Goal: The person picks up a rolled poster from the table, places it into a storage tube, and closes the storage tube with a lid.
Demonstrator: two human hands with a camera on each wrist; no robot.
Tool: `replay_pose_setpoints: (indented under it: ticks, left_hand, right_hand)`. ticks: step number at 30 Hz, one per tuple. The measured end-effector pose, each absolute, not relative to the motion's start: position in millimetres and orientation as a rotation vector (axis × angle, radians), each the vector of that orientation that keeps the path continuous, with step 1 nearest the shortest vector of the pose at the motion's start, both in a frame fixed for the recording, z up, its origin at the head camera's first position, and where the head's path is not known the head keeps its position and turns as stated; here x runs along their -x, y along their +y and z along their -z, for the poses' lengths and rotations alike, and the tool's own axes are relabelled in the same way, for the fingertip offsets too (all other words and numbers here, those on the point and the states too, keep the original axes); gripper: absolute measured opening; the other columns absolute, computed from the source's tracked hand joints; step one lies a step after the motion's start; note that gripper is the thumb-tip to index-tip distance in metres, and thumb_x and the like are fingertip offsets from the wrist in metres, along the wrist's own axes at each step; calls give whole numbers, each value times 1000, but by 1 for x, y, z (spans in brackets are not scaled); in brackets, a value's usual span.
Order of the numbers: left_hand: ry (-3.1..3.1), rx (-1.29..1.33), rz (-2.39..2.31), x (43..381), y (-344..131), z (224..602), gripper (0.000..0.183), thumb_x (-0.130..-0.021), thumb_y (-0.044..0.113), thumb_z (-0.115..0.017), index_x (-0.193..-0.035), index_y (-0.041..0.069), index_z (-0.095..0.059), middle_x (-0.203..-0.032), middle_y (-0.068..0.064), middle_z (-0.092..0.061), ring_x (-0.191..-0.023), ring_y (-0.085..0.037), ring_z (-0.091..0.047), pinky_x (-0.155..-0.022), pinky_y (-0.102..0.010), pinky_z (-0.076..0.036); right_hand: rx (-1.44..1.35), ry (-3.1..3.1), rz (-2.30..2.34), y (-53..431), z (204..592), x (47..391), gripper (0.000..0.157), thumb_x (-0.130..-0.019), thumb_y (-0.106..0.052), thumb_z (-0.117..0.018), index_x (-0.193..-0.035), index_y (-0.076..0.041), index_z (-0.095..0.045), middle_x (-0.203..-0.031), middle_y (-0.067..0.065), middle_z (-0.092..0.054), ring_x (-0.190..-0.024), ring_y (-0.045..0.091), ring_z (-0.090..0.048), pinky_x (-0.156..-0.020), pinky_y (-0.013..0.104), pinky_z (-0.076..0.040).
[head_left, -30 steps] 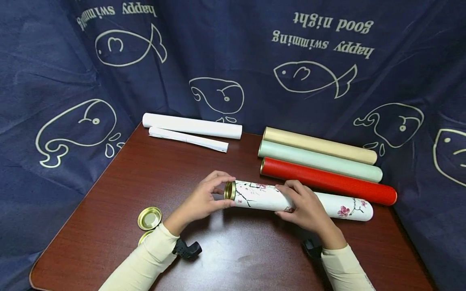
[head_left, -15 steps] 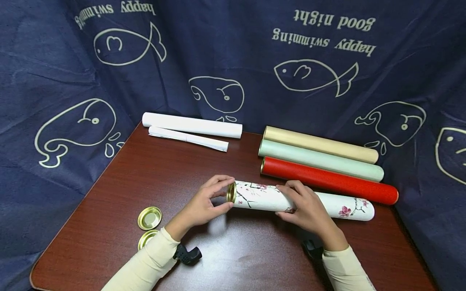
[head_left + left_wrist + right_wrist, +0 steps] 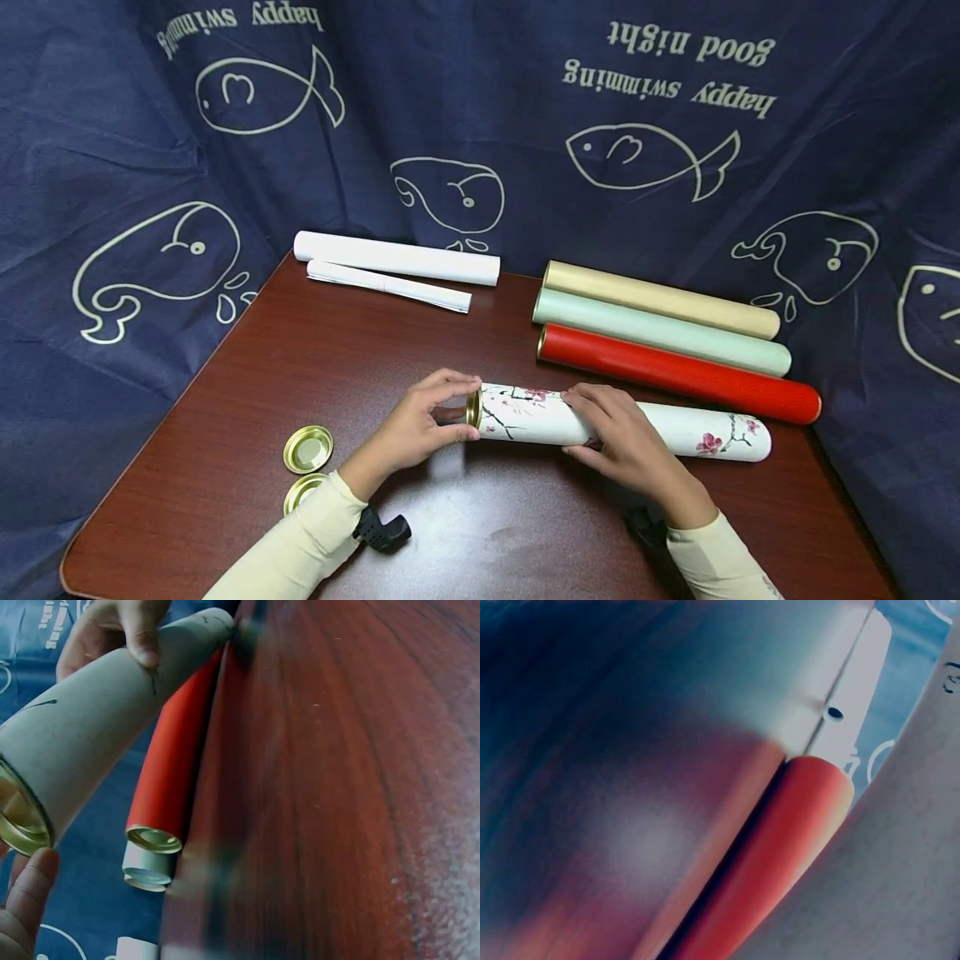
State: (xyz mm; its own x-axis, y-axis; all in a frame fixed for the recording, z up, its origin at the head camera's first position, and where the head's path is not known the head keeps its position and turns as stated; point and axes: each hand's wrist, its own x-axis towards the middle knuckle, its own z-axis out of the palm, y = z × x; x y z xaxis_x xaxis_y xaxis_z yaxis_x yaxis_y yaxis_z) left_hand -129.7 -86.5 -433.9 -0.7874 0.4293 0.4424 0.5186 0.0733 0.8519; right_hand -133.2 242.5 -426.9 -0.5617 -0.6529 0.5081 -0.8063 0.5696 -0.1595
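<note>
A white cardboard tube (image 3: 525,418) printed with plum blossoms lies slanted in front of me. My right hand (image 3: 626,446) grips it around the middle, thumb on the near side and fingers over the top. At its left end, my left hand (image 3: 416,423) pinches a gold metal cap (image 3: 473,410) between thumb and fingertips. The left wrist view shows that cap (image 3: 28,841) from its recessed face, with the thumb (image 3: 34,889) against its rim. A grey, blurred stretch of the tube (image 3: 885,877) fills the right side of the right wrist view.
Behind the held tube lie a red tube (image 3: 675,373), a mint tube (image 3: 660,332) and a cream tube (image 3: 660,300). Two white paper rolls (image 3: 397,258) rest at the back left. Gold caps (image 3: 308,450) sit by my left forearm. A blue curtain (image 3: 450,100) borders the table.
Less of the gold cap shows beyond the tube's left end than a second ago. Both hands and the tube's left end have shifted slightly toward me.
</note>
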Motion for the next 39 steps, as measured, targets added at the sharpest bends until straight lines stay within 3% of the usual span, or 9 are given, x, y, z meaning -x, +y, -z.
replay_pose_setpoints:
  ticks: [4, 9, 13, 16, 19, 25, 39]
  left_hand:
    - [-2233, 987, 1882, 126, -83, 439, 59, -73, 0, -85, -128, -7, -62, -129, -16, -57, -119, -27, -57, -86, -33, -55]
    - [-2269, 1019, 1820, 125, -80, 444, 60, -76, 4, -83, -130, -6, -61, -132, -16, -56, -121, -27, -56, -88, -37, -55]
    - [-2336, 1059, 1681, 130, -76, 438, 61, -82, 6, -80, -137, -6, -55, -140, -15, -50, -127, -30, -52, -93, -40, -52]
    - [-2486, 1076, 1490, 135, -73, 427, 61, -89, 14, -76, -142, 0, -51, -147, -12, -45, -132, -30, -48, -100, -41, -48]
    - [-2628, 1073, 1280, 140, -76, 415, 59, -91, 23, -74, -143, 6, -52, -149, -10, -44, -134, -29, -45, -105, -45, -43]
    - [-2816, 1040, 1049, 144, -114, 401, 49, -94, 25, -69, -139, 8, -57, -148, -14, -45, -134, -34, -44, -107, -51, -39]
    - [-2916, 950, 808, 150, -207, 384, 38, -95, 19, -68, -130, 4, -63, -143, -22, -46, -128, -40, -48, -97, -53, -45]
  right_hand:
    - [-1197, -2415, -555, 243, 430, 126, 61, -94, -50, -64, -133, -4, -57, -126, 13, -59, -113, 31, -56, -95, 51, -42]
    - [-1186, -2456, -558, 243, 432, 120, 61, -96, -53, -57, -133, -4, -56, -126, 12, -58, -115, 30, -55, -98, 48, -40]
    - [-1172, -2453, -527, 246, 429, 124, 60, -93, -45, -68, -133, -3, -56, -127, 14, -58, -115, 32, -55, -97, 50, -41]
    - [-1161, -2458, -478, 253, 427, 128, 65, -81, -33, -81, -132, -2, -56, -125, 16, -59, -113, 34, -57, -93, 53, -44]
    - [-1156, -2501, -414, 263, 426, 133, 71, -72, -23, -86, -131, 0, -56, -124, 17, -60, -111, 35, -58, -91, 54, -46]
    - [-1062, -2633, -334, 281, 426, 144, 72, -72, -13, -88, -133, 4, -53, -124, 20, -59, -113, 39, -57, -96, 55, -44]
    - [-908, -2796, -286, 295, 430, 158, 70, -74, -7, -86, -135, 5, -53, -127, 23, -59, -118, 42, -54, -97, 60, -42]
